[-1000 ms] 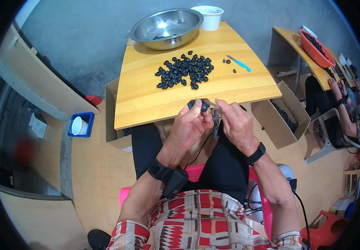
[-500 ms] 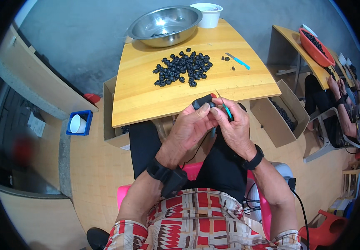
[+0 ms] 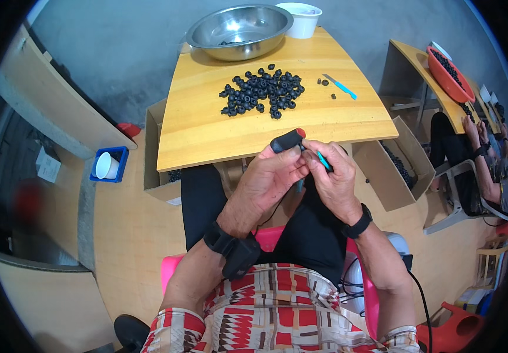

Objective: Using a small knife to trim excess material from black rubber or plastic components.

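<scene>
A black part (image 3: 286, 141) is pinched in the left hand (image 3: 271, 176) while a teal tool (image 3: 324, 160) (fingers closed) is gripped by the right hand (image 3: 333, 179); trimming is judged under way, steady alignment being required next.

1. Black part (image 3: 287, 141) in left hand (image 3: 268, 179): lower end covered by fingers.
2. Teal tool (image 3: 324, 161): only a short stretch shows above right hand (image 3: 333, 182) (tip unreadable).
3. Steel bowl (image 3: 239, 23): contents too small to identify.
4. Neighbouring worker's hands at right rim: blurred, distorted.
</scene>
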The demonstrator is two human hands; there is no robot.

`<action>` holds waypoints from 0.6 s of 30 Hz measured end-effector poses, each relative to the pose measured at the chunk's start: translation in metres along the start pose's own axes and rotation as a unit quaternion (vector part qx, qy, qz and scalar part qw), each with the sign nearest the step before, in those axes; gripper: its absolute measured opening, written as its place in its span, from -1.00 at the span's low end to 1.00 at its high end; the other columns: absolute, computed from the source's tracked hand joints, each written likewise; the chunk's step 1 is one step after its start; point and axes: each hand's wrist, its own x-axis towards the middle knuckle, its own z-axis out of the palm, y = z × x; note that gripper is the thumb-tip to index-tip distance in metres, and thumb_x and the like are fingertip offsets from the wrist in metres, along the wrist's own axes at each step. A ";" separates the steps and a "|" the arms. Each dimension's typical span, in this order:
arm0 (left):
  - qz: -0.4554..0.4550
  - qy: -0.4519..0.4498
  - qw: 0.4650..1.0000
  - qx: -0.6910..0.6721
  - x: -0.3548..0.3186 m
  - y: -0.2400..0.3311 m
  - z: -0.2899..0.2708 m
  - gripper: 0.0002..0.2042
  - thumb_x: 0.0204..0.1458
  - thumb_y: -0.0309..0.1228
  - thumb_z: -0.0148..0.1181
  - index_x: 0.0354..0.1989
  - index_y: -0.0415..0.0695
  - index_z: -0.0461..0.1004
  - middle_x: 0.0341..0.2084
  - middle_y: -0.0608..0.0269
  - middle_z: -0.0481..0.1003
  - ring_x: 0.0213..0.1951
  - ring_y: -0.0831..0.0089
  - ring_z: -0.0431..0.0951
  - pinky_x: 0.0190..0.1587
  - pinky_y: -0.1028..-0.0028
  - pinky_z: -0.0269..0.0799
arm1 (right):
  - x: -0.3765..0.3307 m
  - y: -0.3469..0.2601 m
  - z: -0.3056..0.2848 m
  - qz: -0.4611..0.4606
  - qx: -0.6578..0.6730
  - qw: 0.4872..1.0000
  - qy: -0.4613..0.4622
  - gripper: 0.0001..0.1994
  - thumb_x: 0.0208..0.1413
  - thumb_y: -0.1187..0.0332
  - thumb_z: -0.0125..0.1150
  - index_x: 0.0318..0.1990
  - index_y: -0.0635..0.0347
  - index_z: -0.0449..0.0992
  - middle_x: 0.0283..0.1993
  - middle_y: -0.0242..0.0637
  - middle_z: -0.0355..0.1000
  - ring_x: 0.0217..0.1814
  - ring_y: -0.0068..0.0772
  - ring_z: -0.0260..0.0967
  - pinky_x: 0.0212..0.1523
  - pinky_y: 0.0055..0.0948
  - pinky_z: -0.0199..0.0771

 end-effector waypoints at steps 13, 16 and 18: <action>-0.047 0.004 0.991 0.123 -0.003 0.014 -0.015 -0.71 0.02 -0.45 0.13 -0.08 -0.18 0.30 -0.36 0.27 0.44 -0.34 0.50 0.48 -0.25 0.51 0.45 | 0.007 -0.005 -0.005 0.287 0.293 0.909 -0.078 -0.83 0.03 0.41 0.20 -0.24 0.29 0.50 -0.40 -0.43 0.46 -0.38 -0.72 0.34 -0.31 -0.68 0.36; -0.056 0.000 0.993 0.108 -0.001 0.012 -0.016 -0.72 0.01 -0.45 0.14 -0.09 -0.18 0.30 -0.36 0.26 0.44 -0.36 0.49 0.48 -0.26 0.50 0.46 | 0.007 -0.002 -0.007 0.286 0.284 0.912 -0.082 -0.82 0.05 0.37 0.18 -0.26 0.29 0.50 -0.42 -0.46 0.45 -0.41 -0.73 0.32 -0.34 -0.69 0.34; -0.058 -0.005 0.993 0.103 -0.001 0.010 -0.013 -0.72 0.01 -0.44 0.14 -0.10 -0.18 0.30 -0.36 0.26 0.44 -0.36 0.49 0.48 -0.26 0.50 0.46 | 0.009 -0.002 -0.011 0.313 0.279 0.903 -0.091 -0.81 0.06 0.34 0.17 -0.26 0.29 0.49 -0.43 -0.47 0.44 -0.41 -0.73 0.31 -0.35 -0.69 0.33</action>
